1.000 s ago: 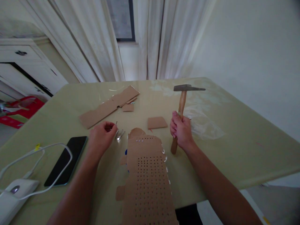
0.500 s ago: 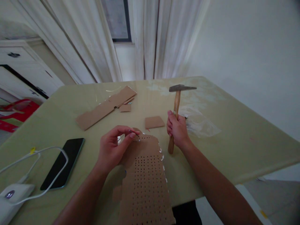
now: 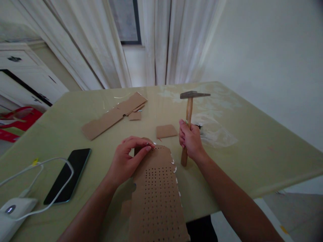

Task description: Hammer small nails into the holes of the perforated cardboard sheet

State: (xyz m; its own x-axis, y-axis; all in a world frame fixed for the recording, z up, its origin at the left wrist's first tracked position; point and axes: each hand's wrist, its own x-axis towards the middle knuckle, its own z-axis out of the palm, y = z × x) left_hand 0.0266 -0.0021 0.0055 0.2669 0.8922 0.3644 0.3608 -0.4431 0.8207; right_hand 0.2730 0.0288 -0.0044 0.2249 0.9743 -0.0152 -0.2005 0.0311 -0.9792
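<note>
Already, holes (image 3: 154,174) cover much of the cardboard panel (image 3: 164,193) on the table (image 3: 252,154), with a bare band (image 3: 156,159) before its far row (image 3: 159,148), where the left hand (image 3: 124,163) seemingly pinches a nail (image 3: 148,144); rightward, the right hand (image 3: 191,139) grips a hammer (image 3: 189,111).

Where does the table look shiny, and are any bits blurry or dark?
Head view: pale, shiny-looking patches spread over the far part of the table, around and behind the hammer; head view: the light is dim, with soft shade left of the holey cardboard; head view: its lower holes look fainter and fuzzier than the upper ones.
</note>
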